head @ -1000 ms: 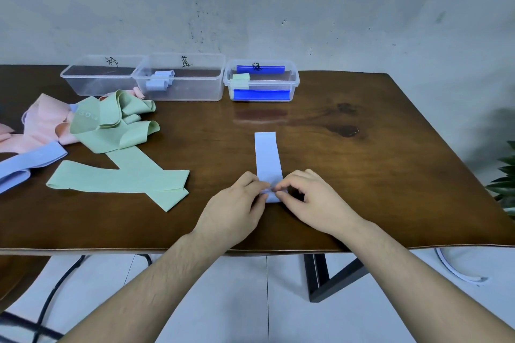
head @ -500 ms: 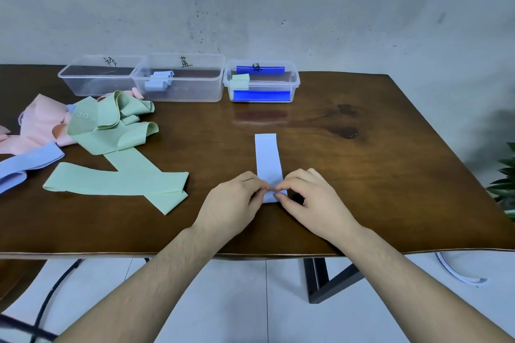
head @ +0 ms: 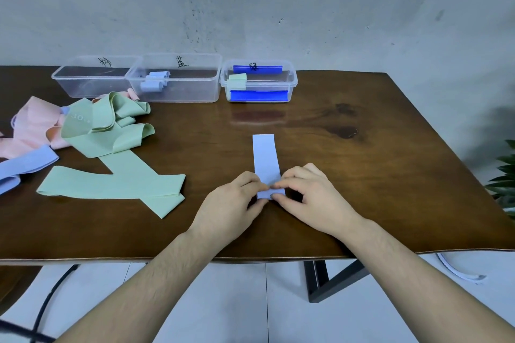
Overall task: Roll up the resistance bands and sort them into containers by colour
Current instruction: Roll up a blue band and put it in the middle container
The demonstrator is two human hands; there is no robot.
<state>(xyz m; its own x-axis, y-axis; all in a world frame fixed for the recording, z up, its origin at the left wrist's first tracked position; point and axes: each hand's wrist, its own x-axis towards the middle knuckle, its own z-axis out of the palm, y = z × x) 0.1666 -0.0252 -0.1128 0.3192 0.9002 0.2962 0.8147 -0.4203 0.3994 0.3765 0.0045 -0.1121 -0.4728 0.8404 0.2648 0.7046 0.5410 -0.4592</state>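
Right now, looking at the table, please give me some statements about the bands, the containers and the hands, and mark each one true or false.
1. Both hands pinch the near end of the light blue band. True: the left hand and the right hand meet there.
2. The left container holds rolled green bands. False: no bands show in it.
3. The middle container holds light blue rolls. True.
4. The flat green bands lie to the right of the hands. False: they lie to the left.
5. The right container holds a green roll. True.
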